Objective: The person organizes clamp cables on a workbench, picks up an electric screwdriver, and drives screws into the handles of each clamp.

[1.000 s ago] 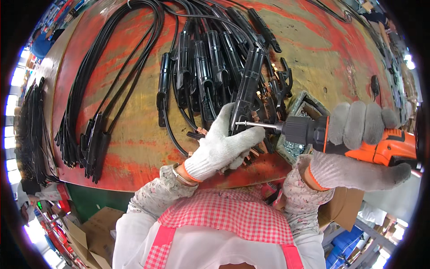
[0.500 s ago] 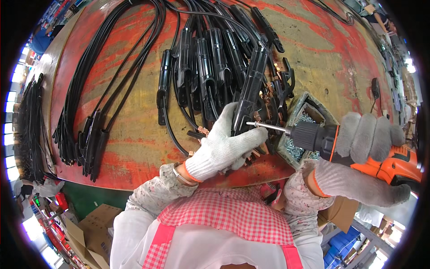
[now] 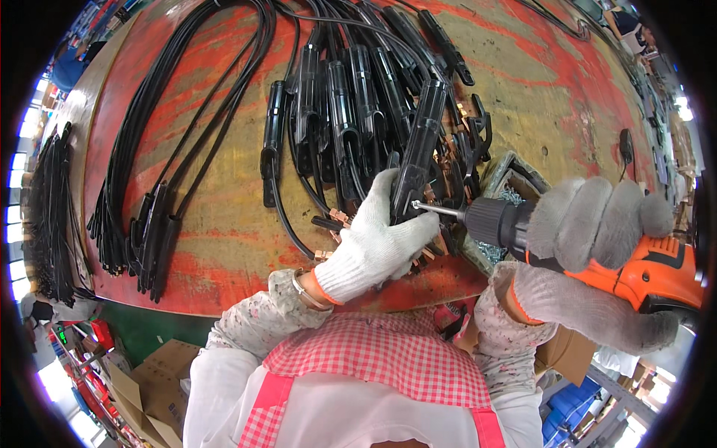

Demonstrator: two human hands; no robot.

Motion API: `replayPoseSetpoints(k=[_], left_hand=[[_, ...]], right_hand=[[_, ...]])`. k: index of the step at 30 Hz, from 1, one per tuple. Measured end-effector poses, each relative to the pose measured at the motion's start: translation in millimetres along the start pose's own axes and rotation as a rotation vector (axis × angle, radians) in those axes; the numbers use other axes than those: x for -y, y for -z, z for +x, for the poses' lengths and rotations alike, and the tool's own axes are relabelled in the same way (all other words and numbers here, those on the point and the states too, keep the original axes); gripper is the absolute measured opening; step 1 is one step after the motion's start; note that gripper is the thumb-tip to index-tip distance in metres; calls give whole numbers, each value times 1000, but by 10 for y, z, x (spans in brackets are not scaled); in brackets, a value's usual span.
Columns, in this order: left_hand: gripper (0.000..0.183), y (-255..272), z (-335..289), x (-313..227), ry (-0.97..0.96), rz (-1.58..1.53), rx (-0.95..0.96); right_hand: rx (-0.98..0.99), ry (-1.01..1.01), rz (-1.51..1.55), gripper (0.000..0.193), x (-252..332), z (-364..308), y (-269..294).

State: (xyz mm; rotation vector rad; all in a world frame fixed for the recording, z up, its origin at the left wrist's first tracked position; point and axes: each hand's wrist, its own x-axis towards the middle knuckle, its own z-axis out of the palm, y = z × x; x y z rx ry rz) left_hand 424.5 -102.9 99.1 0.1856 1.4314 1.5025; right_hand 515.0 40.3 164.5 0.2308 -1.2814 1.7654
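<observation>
My left hand, in a white knit glove, grips the lower end of a black welding electrode holder tilted on the table. My right hand, in a greyed glove, is wrapped round an orange and black power screwdriver. Its thin bit points left and meets a screw at the side of the holder, close to my left thumb. Several more black holders with cables and copper-coloured parts lie heaped beyond my left hand.
A box of small silvery screws stands partly behind the screwdriver. Looped black cables cover the left of the red and tan worn table. A dark cable bundle hangs at the far left. A cardboard box stands below.
My right hand and the screwdriver have shifted left, with the bit closer to the holder. The screw sits deeper at the holder's side. My left hand keeps its grip, almost in place.
</observation>
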Motion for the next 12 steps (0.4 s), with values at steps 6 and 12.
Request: replayPoseSetpoints(k=[6,12], left_hand=[[63,54,108,175,-49,61,-41],[65,94,88,157,2,50,-16]], right_hand=[[552,-250,-139,75,-17,212,82],[458,-236,2,52,-137,229,115]])
